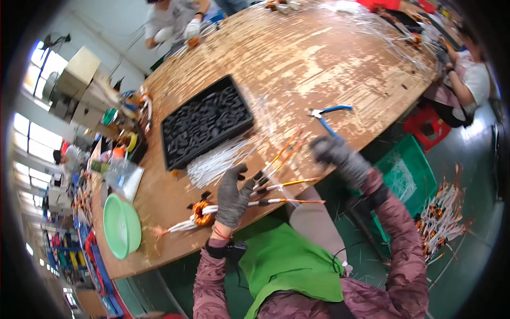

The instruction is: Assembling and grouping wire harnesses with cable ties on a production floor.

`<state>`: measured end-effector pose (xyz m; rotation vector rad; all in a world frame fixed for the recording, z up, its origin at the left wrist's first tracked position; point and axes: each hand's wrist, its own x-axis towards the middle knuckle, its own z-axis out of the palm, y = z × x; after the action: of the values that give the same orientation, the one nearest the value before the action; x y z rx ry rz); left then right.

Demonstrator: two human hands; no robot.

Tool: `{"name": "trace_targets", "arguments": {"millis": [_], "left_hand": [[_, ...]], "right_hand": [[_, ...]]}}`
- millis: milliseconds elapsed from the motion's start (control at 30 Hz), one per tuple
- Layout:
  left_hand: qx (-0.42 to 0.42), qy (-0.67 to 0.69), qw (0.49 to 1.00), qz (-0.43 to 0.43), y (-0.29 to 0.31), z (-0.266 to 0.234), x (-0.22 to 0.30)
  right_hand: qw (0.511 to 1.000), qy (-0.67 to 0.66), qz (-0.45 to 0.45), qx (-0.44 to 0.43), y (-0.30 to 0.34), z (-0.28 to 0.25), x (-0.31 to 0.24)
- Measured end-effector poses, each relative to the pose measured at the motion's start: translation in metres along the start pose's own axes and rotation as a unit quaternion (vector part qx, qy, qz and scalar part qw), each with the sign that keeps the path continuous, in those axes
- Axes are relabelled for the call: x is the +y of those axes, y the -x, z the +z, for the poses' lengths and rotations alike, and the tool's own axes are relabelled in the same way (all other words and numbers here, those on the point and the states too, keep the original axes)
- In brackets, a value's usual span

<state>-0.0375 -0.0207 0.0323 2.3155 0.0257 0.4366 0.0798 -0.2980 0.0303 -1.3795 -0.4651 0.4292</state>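
My left hand (232, 199), in a grey glove, is closed over the leads of a copper-wound ring coil (202, 212) on the near table edge. White-sleeved leads run left from the coil; on the right, orange leads with black sleeves (258, 176) fan out past my fingers. My fingertips partly hide these leads. My right hand (340, 157), also grey-gloved, is smeared by motion just beyond the table edge. Blue-handled pliers (329, 114) lie on the table close to it; whether its fingers hold anything is unclear.
A black tray (166, 139) of small black pieces sits beyond white tubes (218, 159). At left stands a green bowl (121, 226). Below the right edge are a green crate (380, 162), a red stool (427, 127) and a pile of coils (443, 218). Two people work at the table.
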Motion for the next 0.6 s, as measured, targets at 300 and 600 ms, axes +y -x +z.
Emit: {"name": "trace_targets", "arguments": {"millis": [300, 600], "left_hand": [[-0.031, -0.112, 0.989, -0.091, 0.004, -0.086, -0.064], [-0.187, -0.144, 0.967, -0.101, -0.024, -0.088, -0.093]], "right_hand": [[0.974, 0.11, 0.051, 0.191, -0.056, -0.116, 0.054], [0.975, 0.144, 0.084, 0.147, -0.054, -0.074, 0.06]]}}
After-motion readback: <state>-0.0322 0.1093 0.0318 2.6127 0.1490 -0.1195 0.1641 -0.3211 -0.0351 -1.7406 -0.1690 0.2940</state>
